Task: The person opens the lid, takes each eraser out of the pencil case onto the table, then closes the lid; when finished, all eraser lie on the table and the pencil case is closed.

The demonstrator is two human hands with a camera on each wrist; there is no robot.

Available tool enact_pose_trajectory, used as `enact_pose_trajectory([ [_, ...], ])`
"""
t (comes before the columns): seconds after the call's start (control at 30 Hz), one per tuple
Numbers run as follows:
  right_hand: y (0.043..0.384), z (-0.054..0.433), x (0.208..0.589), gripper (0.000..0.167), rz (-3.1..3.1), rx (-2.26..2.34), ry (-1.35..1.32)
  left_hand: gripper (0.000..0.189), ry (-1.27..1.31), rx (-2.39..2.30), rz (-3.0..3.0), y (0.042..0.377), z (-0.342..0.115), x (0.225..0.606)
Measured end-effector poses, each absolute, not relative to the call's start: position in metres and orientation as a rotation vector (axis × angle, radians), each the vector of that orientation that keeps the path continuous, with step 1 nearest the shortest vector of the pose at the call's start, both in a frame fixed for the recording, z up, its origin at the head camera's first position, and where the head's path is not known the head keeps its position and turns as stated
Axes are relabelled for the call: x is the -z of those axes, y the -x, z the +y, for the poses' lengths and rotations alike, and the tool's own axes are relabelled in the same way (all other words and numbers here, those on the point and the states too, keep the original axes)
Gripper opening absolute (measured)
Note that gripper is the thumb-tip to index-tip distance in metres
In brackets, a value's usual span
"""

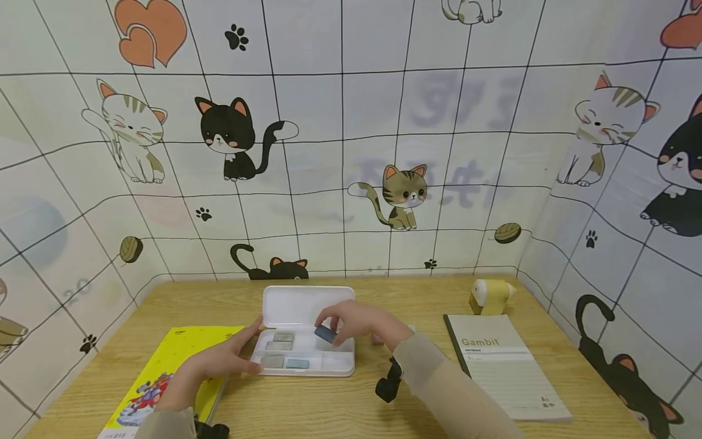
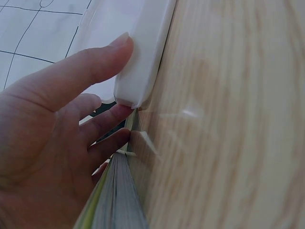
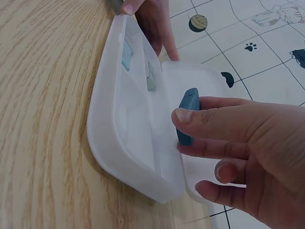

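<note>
In the head view a white plastic box lies with its lid raised at the back. My right hand is over the box's right side and pinches a small dark blue eraser between thumb and fingers. Several grey eraser-like blocks and a light blue one lie in the left compartments. My left hand is at the box's left end. Its thumb rests against the wall at the front corner, while the other fingers extend along the end toward the lid.
Under my left forearm lies a thick yellow book. At the right is a Gambit notebook, with a yellow and white device behind it. A small pink object shows partly beside my right wrist. A cat-print sheet surrounds the wooden table.
</note>
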State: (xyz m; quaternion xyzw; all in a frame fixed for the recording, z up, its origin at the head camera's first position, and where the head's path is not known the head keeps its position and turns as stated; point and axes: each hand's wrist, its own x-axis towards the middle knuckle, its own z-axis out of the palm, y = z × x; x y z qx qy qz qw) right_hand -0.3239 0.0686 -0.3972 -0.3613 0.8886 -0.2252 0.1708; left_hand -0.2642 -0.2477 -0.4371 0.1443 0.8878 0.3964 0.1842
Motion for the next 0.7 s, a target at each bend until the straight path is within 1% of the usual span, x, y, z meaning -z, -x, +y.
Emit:
enact_pose_trajectory([
  [0.5,0.320,0.086,0.406,0.046,2.493,0.760,0.871,0.109,-0.384,-1.156,2.495,0.268,-0.249,0.441],
  [0.7,0.316,0.096,0.407,0.045,2.471,0.837,0.854,0.108,-0.443,-1.117,2.492,0.268,-0.251,0.441],
])
